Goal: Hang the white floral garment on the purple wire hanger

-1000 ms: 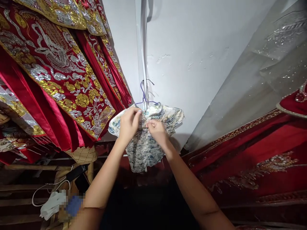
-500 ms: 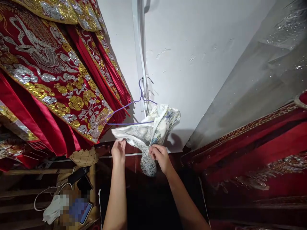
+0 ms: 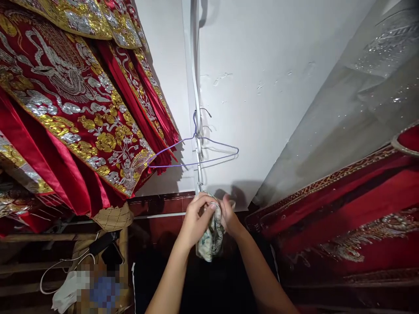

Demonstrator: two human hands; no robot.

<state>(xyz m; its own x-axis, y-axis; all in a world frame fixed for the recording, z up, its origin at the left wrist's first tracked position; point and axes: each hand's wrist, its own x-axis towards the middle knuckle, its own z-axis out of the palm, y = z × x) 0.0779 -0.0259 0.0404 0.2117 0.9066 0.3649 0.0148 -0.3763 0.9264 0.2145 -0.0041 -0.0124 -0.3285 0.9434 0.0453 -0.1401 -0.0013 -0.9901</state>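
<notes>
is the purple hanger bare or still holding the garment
Bare: the purple hanger hangs empty on the wall; the patterned garment is bunched between both hands below.

You see the white wall (image 3: pixel 262 87) brightly and evenly lit; the wire hanger (image 3: pixel 196 150) throws a soft double shadow just right of itself; the near floor sits in deep gloom; sequins on the red robes (image 3: pixel 75 100) glint; edges bow outward; a near-left patch is pixelated.
</notes>
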